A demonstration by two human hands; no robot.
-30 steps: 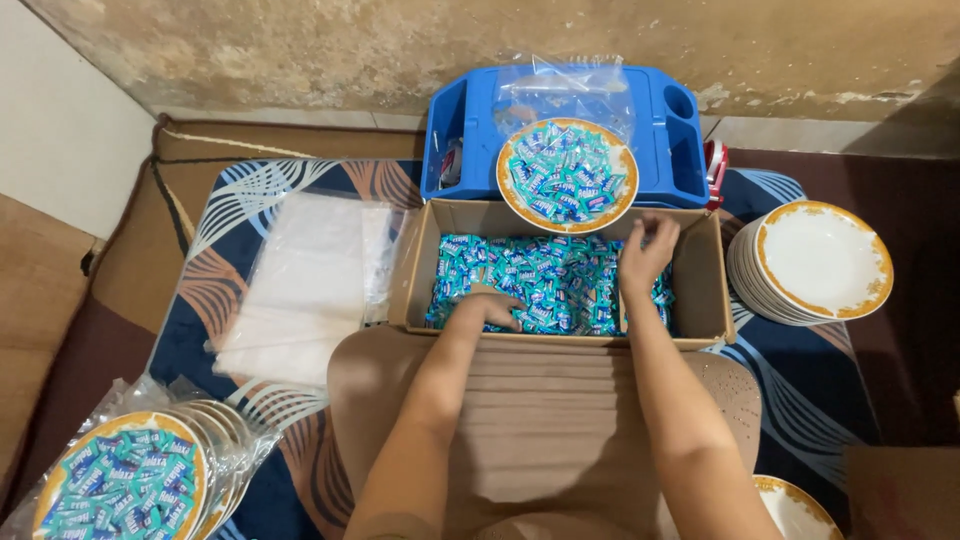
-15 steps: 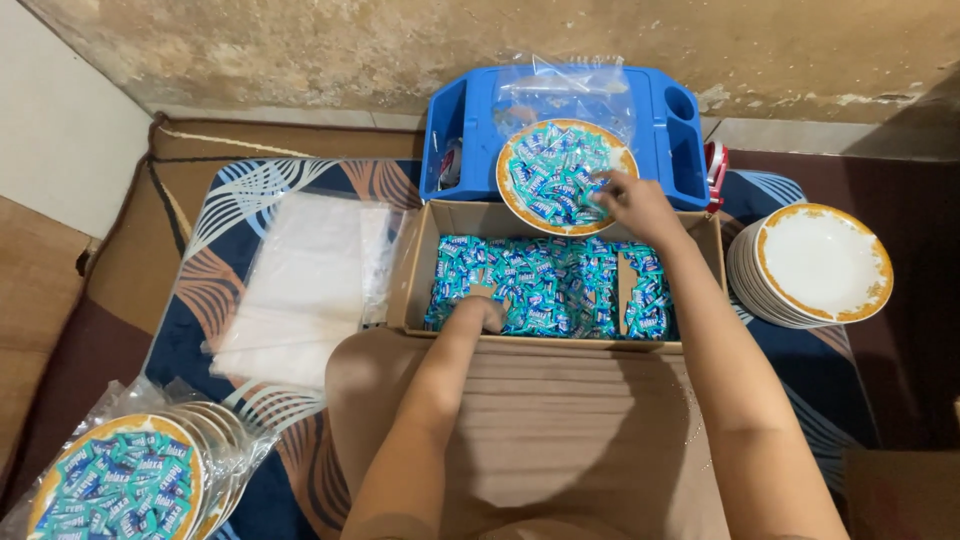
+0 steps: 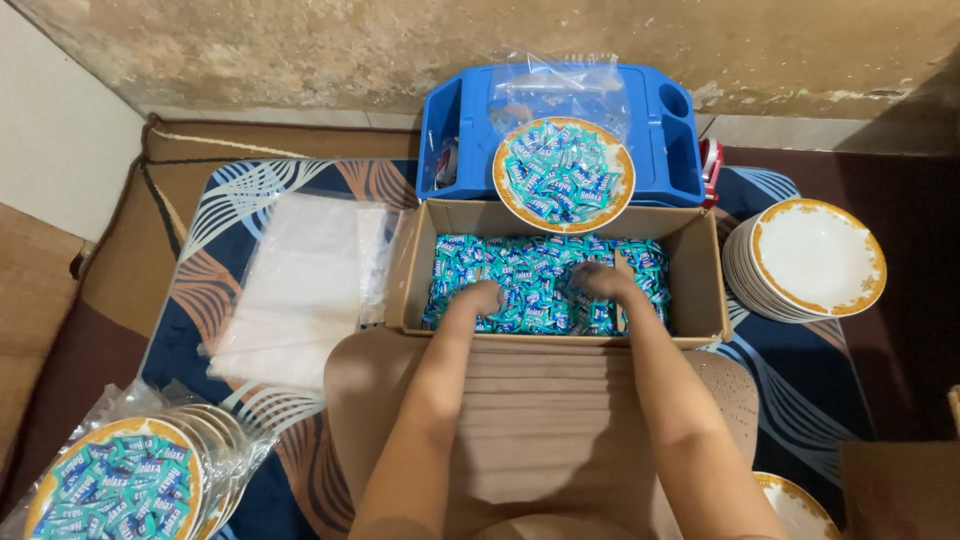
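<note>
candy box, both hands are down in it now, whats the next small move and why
Probably close both hands on a scoop of wrapped candies and lift it toward the gold-rimmed plate on the blue tray. The left hand and right hand are buried in the cardboard box, right beside the plate.

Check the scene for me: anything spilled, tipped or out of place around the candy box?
Nothing stands out. Both hands, left hand and right hand, are down in the wrapped candies inside the cardboard box. The filled plate sits level on the blue tray; no candy shows on the mat.
</note>
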